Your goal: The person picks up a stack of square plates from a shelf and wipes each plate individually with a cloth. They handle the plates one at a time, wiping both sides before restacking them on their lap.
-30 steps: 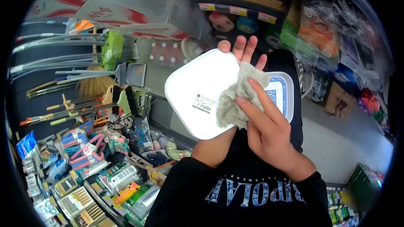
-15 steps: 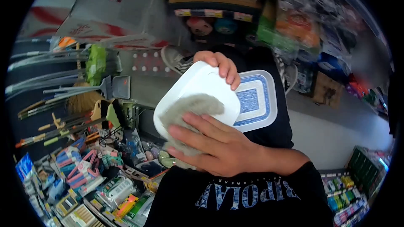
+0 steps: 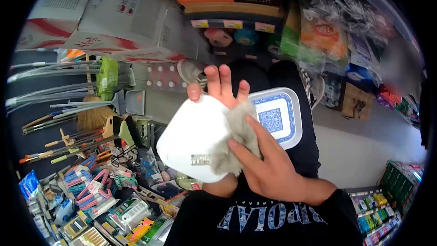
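A white, round-cornered tray (image 3: 191, 132) with a small printed label rests bottom-up on my left hand (image 3: 221, 84). The palm is hidden under it, and the fingertips stick out past its far edge. Bunched in my right hand (image 3: 268, 164) is a grey cloth (image 3: 239, 136), pressed against the tray's right side with the fingers over it. Just to the right, a second white tray (image 3: 296, 127) with a blue pattern lies face up on my dark-clothed leg.
Brooms and long handles (image 3: 59, 102) stick out at left, above packaged goods (image 3: 127, 214). A large carton (image 3: 127, 13) stands at upper left beside bottled drinks (image 3: 164, 77). Bagged goods (image 3: 323, 32) hang at upper right. A shelf (image 3: 378, 205) is at lower right.
The white tray has turned, bringing its label into view. My left fingers went from gripping over its rim to supporting it from beneath. My right hand moved the cloth rightward.
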